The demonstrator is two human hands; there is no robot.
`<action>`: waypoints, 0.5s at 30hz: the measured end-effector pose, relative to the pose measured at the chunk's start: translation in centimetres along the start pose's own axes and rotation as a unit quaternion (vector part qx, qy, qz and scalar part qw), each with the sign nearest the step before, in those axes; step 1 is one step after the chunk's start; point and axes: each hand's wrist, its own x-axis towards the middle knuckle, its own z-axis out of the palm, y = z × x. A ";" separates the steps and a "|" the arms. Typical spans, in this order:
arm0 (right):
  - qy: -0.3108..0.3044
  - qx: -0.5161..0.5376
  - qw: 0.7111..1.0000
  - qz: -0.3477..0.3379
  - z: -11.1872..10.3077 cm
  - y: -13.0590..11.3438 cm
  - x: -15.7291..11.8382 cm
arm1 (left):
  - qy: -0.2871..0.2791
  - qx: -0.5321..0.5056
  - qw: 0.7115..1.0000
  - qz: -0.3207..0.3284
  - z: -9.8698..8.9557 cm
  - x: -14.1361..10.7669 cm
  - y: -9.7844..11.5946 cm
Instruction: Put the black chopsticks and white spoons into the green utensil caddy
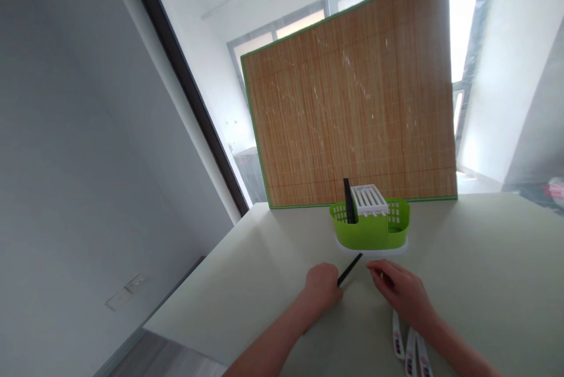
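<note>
My left hand (pixel 324 284) is closed around a thin black chopstick (pixel 350 269), which slants up and right toward the basket's base. Part of the chopstick is hidden under the fingers. To the right, my right hand (pixel 403 292) is held with thumb and fingertips together, a short way from the chopstick's tip, and nothing shows in them. Several white utensils with printed handles (pixel 410 353) lie on the table below my right wrist, partly covered by it. Beyond both hands stands a green basket (pixel 370 233) on a white base, with black chopsticks (pixel 349 201) upright in its left compartment.
A white slatted rack (pixel 370 199) sits over the basket's middle. The pale table (pixel 264 265) extends on both sides. Behind the basket, a bamboo mat with green edging (pixel 356 107) leans upright against the glass. A grey wall (pixel 88 160) with a socket rises at left.
</note>
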 end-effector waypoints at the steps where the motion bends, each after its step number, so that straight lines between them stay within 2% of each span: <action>1: -0.015 -0.004 1.000 -0.002 0.0 -0.3 0.0 | 0.015 -0.020 1.000 0.002 -0.3 0.0 -0.3; 4: -0.079 -0.011 0.997 0.008 0.3 -1.0 0.0 | 0.079 -0.134 0.987 0.031 -1.0 -0.1 -0.7; 8: -0.151 0.031 0.988 0.021 1.3 -1.5 -0.3 | 0.172 -0.291 0.939 0.069 -1.5 -0.5 0.7; 12: -0.158 0.074 0.985 0.016 2.0 -1.7 -0.6 | 0.221 -0.389 0.889 0.099 -1.4 -1.2 2.9; 15: -0.156 0.081 0.984 0.004 2.0 -1.7 -0.7 | 0.253 -0.403 0.874 0.101 -1.1 -1.6 3.6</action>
